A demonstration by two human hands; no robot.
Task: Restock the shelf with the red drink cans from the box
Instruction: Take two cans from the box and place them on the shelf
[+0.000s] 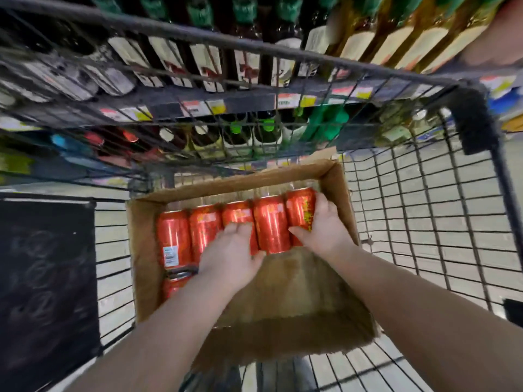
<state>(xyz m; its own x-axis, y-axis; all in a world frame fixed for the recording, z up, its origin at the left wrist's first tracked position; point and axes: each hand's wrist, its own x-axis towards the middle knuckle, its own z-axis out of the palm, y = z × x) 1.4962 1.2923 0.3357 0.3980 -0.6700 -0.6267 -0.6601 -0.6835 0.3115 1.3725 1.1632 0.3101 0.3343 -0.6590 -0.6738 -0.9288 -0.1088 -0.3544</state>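
Both your hands are down inside the cardboard box [147,250], which sits in a wire cart [424,222] pulled up beside the shelf [226,100] of bottles. A row of five red drink cans [271,222] lies on its side across the far end of the box, packed can against can, and at least one more can [172,284] lies nearer you along the box's left wall, partly hidden under your left forearm. Your left hand [232,256] rests flat on the middle of the row, fingers loosely together and curled over the third can, thumb out toward the fourth; it is laid on the cans rather than closed around one, as far as the view shows. Your right hand [322,224] wraps the rightmost can [300,210] in the row, fingers over its far side next to the box's right wall and thumb pressed across its near face, so the can sits between thumb and fingers. The near half of the box floor is bare cardboard (the near wall sags outward toward you). Beyond the cart's far side, the shelf carries dark and green-capped bottles with price tags [198,107] along its edge, all blurred.
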